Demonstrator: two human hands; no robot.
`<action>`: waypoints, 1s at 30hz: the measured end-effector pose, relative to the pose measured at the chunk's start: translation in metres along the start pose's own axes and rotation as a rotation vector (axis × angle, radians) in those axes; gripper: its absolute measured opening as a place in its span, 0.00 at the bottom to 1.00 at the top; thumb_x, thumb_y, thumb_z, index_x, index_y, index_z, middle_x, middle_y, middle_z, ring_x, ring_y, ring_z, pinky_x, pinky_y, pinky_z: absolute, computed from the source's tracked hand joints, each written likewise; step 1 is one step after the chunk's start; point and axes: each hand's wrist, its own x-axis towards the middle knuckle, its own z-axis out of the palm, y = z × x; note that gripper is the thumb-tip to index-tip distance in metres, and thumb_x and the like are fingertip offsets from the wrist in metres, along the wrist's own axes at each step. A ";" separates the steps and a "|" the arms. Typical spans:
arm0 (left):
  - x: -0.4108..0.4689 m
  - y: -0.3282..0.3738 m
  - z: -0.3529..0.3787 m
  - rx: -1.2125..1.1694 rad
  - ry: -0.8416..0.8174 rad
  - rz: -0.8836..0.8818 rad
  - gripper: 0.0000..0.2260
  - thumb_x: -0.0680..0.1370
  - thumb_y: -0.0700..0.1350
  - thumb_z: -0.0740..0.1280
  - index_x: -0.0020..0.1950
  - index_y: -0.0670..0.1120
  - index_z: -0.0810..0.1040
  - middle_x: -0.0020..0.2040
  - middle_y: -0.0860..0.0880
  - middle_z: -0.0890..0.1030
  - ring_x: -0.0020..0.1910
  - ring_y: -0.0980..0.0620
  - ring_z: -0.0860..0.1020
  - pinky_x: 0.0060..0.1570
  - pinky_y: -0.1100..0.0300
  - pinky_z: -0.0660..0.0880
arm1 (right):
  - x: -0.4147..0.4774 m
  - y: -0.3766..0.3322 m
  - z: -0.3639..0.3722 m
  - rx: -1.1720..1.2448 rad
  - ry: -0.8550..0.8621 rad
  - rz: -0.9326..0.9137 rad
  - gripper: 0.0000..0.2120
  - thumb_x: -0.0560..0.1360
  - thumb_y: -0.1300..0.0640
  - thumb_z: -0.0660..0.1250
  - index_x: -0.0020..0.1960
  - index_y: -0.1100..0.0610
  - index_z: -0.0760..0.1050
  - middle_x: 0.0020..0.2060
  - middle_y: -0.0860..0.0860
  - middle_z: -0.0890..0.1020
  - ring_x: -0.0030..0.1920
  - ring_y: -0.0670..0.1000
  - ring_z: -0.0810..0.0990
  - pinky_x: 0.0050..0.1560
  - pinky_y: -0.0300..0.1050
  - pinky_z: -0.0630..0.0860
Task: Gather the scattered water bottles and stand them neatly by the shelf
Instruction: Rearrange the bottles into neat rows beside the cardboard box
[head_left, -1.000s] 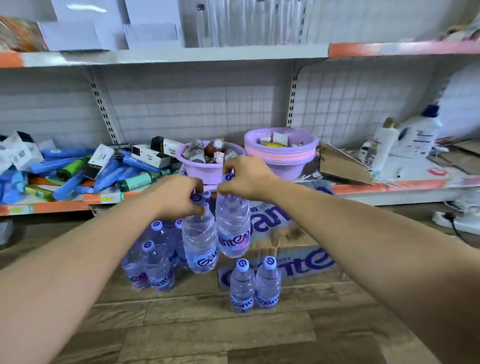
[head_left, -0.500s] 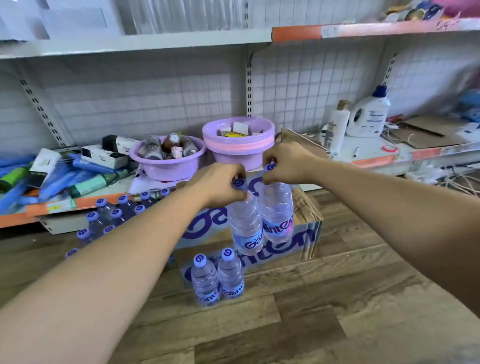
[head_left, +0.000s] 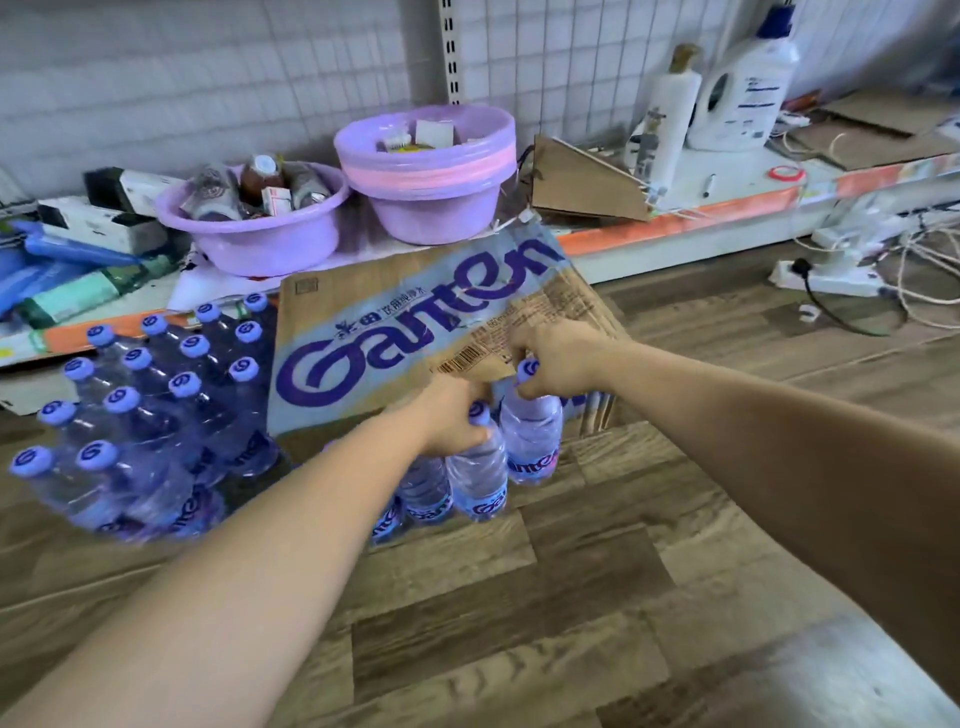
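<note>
My left hand (head_left: 452, 415) grips the cap of a clear water bottle (head_left: 480, 480) with a purple label. My right hand (head_left: 553, 361) grips the cap of a second water bottle (head_left: 532, 441) just to its right. Both bottles hang low over the wooden floor, in front of a Ganten cardboard box (head_left: 395, 332). Two more bottles (head_left: 423, 493) stand on the floor right beside them, partly hidden by my left arm. A block of several standing bottles (head_left: 150, 415) with purple caps fills the floor left of the box, by the low shelf (head_left: 675, 228).
Two purple basins (head_left: 260, 234) (head_left: 431, 202) with small items sit on the shelf. Detergent bottles (head_left: 743, 88) and cardboard pieces lie at the right. A power strip (head_left: 826, 275) and cables trail on the floor at the far right.
Both hands have carried their bottles down and to the right, next to the two standing bottles. The view has tilted down and moved closer to the box.
</note>
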 end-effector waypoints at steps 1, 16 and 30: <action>0.003 -0.004 0.009 0.004 -0.014 -0.012 0.06 0.74 0.48 0.65 0.41 0.48 0.70 0.47 0.42 0.79 0.48 0.43 0.77 0.42 0.58 0.68 | 0.004 0.002 0.010 0.007 -0.011 0.004 0.18 0.73 0.51 0.69 0.60 0.56 0.72 0.47 0.53 0.79 0.48 0.55 0.74 0.43 0.41 0.64; 0.010 -0.015 0.031 0.094 -0.035 -0.041 0.14 0.78 0.50 0.63 0.61 0.47 0.71 0.47 0.47 0.64 0.53 0.40 0.74 0.48 0.51 0.70 | 0.016 -0.001 0.049 0.048 -0.103 0.029 0.15 0.72 0.55 0.71 0.56 0.58 0.72 0.40 0.51 0.73 0.42 0.54 0.72 0.34 0.44 0.70; 0.019 -0.013 0.028 0.130 -0.062 -0.060 0.15 0.78 0.53 0.61 0.62 0.49 0.69 0.50 0.46 0.65 0.54 0.39 0.74 0.46 0.53 0.70 | 0.010 0.003 0.049 0.113 -0.079 0.091 0.18 0.73 0.56 0.69 0.60 0.60 0.71 0.45 0.55 0.74 0.43 0.54 0.73 0.44 0.49 0.76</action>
